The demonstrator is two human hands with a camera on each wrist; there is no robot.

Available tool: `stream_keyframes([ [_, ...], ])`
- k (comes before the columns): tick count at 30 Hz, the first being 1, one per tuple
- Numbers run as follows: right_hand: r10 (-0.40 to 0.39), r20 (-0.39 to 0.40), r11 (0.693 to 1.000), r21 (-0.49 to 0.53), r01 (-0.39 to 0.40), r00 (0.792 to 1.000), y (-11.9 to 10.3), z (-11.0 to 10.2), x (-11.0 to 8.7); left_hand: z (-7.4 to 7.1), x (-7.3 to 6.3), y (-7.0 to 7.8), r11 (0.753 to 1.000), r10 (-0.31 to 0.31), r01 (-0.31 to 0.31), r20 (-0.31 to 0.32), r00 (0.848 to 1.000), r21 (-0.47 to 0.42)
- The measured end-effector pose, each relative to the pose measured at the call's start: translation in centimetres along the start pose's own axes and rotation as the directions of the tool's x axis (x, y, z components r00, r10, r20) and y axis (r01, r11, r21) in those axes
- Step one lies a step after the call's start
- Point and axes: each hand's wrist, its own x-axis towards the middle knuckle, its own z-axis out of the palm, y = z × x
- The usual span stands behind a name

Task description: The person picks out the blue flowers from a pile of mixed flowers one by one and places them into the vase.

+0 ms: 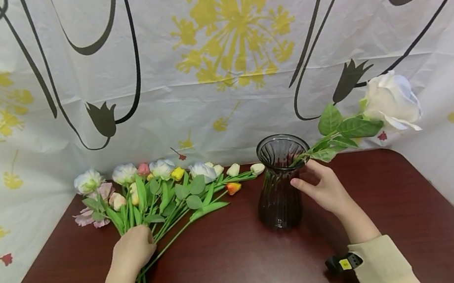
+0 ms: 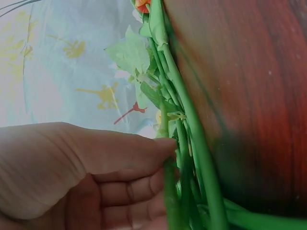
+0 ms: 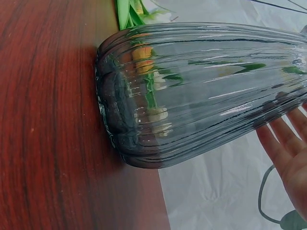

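Smoky grey translucent glass vase (image 1: 280,202), ribbed and narrow-necked

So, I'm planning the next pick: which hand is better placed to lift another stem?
Probably the left hand: it pinches a green stem, while the right hand is at the vase.
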Motion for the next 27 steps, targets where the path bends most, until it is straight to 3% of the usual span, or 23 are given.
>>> stream_keyframes([
  [9,-0.001,0.004,1.0,-0.005,0.001,1.0,-0.21,0.01,-0.03,-0.11,0.17,0.15,0.998,0.069,-0.069,-0.034,0.997,-0.007],
  [27,0.007,0.01,1.0,-0.006,-0.007,1.0,-0.35,-0.01,-0.05,-0.2,0.37,0.16,0.992,0.119,-0.121,-0.063,0.991,-0.029],
])
